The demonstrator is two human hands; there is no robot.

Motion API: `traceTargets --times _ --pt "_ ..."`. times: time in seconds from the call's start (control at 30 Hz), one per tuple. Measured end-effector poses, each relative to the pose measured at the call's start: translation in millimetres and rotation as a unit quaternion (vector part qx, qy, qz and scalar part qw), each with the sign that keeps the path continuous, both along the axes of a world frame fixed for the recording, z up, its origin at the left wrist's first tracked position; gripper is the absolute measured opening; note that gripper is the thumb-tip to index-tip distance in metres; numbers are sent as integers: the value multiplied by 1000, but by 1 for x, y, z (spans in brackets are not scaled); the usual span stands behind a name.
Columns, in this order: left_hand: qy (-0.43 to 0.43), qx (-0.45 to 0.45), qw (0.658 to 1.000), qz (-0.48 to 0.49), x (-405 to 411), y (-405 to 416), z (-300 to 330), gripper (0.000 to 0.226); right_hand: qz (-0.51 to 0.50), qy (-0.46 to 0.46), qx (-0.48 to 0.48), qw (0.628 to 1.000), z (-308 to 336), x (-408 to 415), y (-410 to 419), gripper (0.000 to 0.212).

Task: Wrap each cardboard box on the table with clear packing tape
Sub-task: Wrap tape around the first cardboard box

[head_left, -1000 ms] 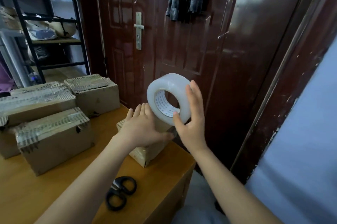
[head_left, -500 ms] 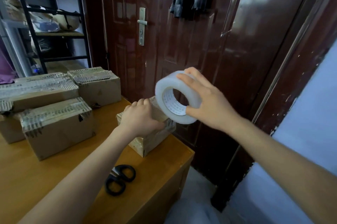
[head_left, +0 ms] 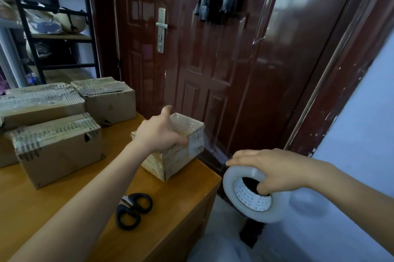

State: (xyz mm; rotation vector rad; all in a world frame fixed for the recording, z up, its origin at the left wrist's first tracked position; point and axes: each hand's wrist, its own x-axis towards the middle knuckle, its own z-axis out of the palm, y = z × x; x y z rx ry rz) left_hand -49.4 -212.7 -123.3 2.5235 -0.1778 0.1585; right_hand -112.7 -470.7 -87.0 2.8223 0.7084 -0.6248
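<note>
At frame centre the left hand (head_left: 158,133) presses down the small, light tape-wrapped cardboard box (head_left: 181,150); lower right, the right hand (head_left: 277,172) grips the slippery clear tape roll (head_left: 253,195) through its stiff core, the best hold

Four boxes on table: small one (head_left: 179,146) at right edge, three larger (head_left: 57,148) (head_left: 106,99) (head_left: 38,101) toward left edge. One tape roll (head_left: 253,195). One scissors (head_left: 134,210). Two hands (head_left: 160,131) (head_left: 275,170).
</note>
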Motion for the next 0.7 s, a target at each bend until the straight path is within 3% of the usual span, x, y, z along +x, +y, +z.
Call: traceTargets --times 0.1,0.2,0.27,0.33,0.43,0.5,0.6,0.7 --pt "62 -167 984 18 8 16 9 100 5 -59 24 998 19 -1 3 80" --pt "145 -321 936 29 10 32 18 100 8 -71 46 996 34 3 15 77" --pt "198 -347 916 19 9 43 20 108 26 -80 37 996 36 10 28 76" --pt "265 -361 894 -1 12 52 18 102 45 -76 27 996 29 20 42 75" --pt "303 -368 879 -1 13 59 14 57 69 -86 18 994 19 36 60 72" --pt "235 -338 911 8 19 64 13 38 75 -99 25 992 17 44 70 71" --pt "79 -141 987 -26 21 63 13 38 80 -106 38 990 14 52 81 69" --pt "-71 91 992 -53 18 47 15 33 80 -114 36 990 12 55 86 66"
